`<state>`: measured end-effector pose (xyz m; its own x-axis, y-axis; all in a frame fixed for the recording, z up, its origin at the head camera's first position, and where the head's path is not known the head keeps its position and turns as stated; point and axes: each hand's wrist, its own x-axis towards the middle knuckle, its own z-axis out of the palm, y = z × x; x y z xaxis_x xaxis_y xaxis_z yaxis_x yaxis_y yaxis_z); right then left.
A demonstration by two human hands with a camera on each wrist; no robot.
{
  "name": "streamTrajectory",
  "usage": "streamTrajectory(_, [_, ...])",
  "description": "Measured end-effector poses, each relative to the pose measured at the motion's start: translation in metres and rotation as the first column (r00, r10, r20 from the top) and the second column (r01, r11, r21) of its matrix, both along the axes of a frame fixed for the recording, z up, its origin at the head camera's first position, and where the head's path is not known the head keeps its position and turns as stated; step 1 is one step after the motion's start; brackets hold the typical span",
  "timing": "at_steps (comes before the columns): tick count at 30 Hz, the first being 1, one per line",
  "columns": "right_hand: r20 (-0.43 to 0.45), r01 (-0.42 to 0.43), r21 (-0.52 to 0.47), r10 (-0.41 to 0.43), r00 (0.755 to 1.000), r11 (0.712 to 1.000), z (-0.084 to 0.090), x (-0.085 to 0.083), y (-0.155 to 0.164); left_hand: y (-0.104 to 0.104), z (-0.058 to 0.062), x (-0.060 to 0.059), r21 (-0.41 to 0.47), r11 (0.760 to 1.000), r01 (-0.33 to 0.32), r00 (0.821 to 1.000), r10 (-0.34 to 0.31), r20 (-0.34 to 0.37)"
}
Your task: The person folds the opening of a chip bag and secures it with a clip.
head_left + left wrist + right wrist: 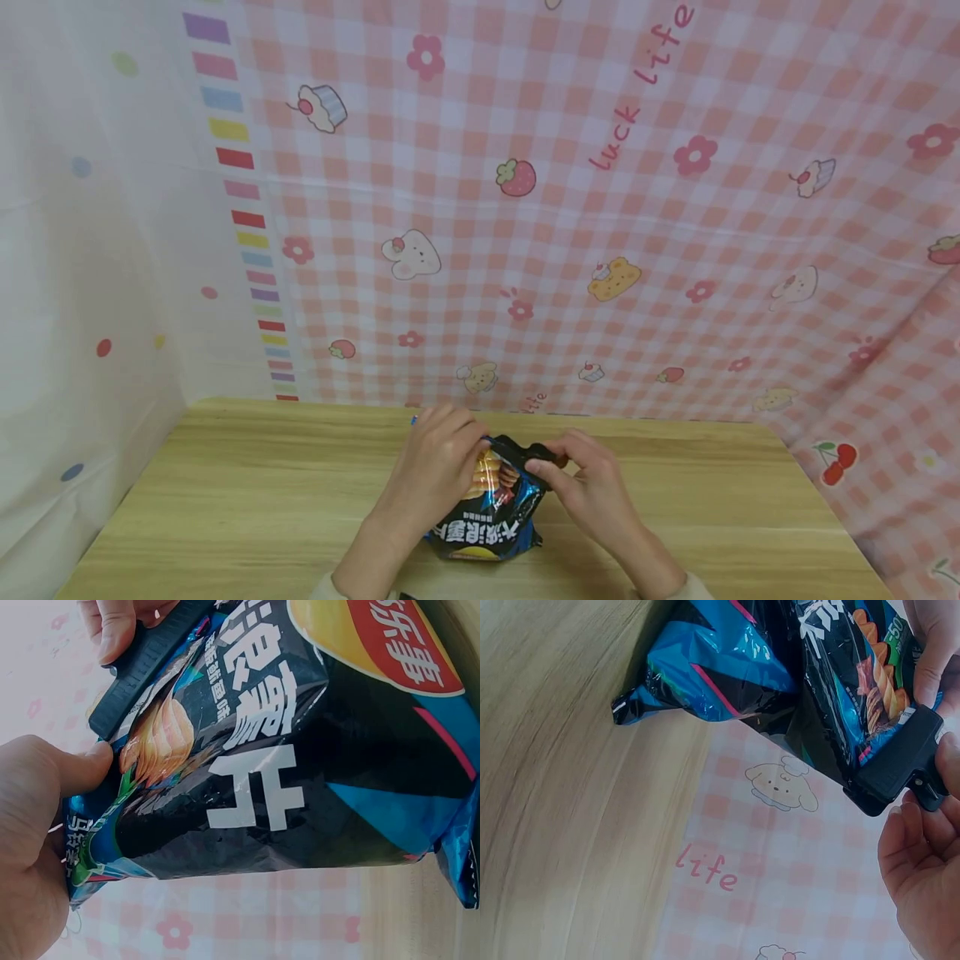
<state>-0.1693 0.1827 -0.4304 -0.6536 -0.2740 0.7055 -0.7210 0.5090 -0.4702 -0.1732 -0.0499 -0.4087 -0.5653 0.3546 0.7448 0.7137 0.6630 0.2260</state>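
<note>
I see a dark blue-and-black chip bag (487,512) standing on the wooden table (225,500), near its front edge and about midway across. A black bag clip (525,452) sits across the bag's top edge; in the right wrist view the clip (896,761) bites onto the crimped top of the bag (832,682), and in the left wrist view it (146,664) runs as a ribbed bar along that same edge of the bag (300,750).

My left hand (438,467) is closed on the bag's upper left corner, fingers curled over the top and the thumb (79,769) pressed flat against the printed face. My right hand (592,483) has its fingers curled round the clip's right end, pinching it; from the right wrist camera I see that hand (922,877) with fingertips touching the clip's lever, the palm partly open below it. The two hands sit close together with the bag top between them.

Past the bag the table runs bare to the back wall, where a pink checked cloth (600,208) printed with strawberries, cupcakes and flowers hangs. A white dotted cloth (82,250) covers the left side.
</note>
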Motion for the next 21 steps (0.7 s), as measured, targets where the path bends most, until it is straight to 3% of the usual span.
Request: streamTrajectory(21, [0.060,-0.017,-0.023,0.019,0.998,1.000,0.0000,-0.0059,-0.0089,-0.0028,0.0004,-0.0003,0.007,1.000,0.030,0.999,-0.030,0.028])
